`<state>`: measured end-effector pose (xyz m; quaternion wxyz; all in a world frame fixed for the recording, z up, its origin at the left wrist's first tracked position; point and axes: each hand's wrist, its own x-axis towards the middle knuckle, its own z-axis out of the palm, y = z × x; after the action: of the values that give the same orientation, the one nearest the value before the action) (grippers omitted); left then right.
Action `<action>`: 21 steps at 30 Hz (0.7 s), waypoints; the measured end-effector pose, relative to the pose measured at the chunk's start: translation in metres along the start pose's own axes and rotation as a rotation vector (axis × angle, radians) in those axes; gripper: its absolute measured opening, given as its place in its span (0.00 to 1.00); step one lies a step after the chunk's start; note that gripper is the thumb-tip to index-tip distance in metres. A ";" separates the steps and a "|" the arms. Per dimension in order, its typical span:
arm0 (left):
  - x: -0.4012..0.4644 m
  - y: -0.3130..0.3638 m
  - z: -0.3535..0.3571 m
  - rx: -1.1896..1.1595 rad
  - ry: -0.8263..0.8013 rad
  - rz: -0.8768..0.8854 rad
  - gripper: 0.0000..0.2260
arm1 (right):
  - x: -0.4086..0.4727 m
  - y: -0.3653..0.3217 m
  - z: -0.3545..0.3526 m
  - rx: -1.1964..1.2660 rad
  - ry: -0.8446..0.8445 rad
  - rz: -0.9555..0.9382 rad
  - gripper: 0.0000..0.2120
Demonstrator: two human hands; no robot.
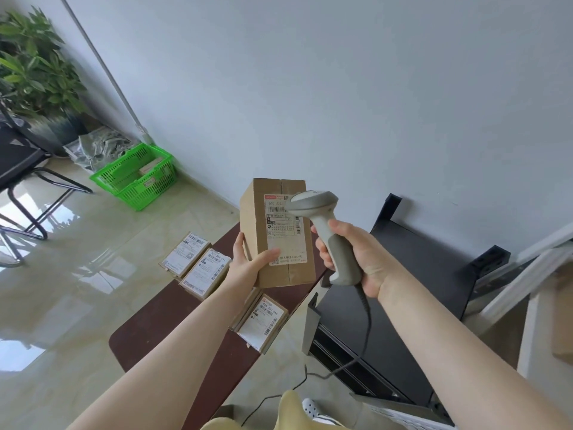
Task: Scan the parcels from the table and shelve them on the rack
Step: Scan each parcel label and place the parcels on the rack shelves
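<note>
My left hand [248,259] grips a tall brown cardboard parcel [277,234] by its lower left corner, thumb across the white shipping label, and holds it upright above the table. My right hand [356,259] grips the handle of a grey barcode scanner [322,225]; its head overlaps the label's upper right. On the dark brown table [173,324] lie three small labelled parcels: two side by side at the left [186,254] [206,273] and one nearer me [263,321]. The black rack [412,290] stands to the right of the table.
A green plastic basket [136,175] with a small box inside sits on the glossy floor by the wall. A black chair [21,169] and a potted plant [34,66] are at the far left. The scanner's cable [366,336] hangs down to the floor. White shelving [533,283] is at the right edge.
</note>
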<state>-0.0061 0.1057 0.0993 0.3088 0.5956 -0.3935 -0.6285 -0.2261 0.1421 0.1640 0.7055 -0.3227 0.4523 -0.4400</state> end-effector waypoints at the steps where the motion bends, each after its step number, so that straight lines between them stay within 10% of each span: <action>1: 0.001 0.001 0.003 -0.002 0.013 0.001 0.45 | 0.001 0.001 0.002 0.042 0.012 0.016 0.20; 21: 0.004 0.005 0.027 0.043 0.032 0.016 0.55 | -0.007 0.005 -0.009 0.125 0.172 0.039 0.15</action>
<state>-0.0333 0.1036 0.1011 0.3071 0.6089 -0.4065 -0.6079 -0.2345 0.1494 0.1588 0.6914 -0.2303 0.4890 -0.4794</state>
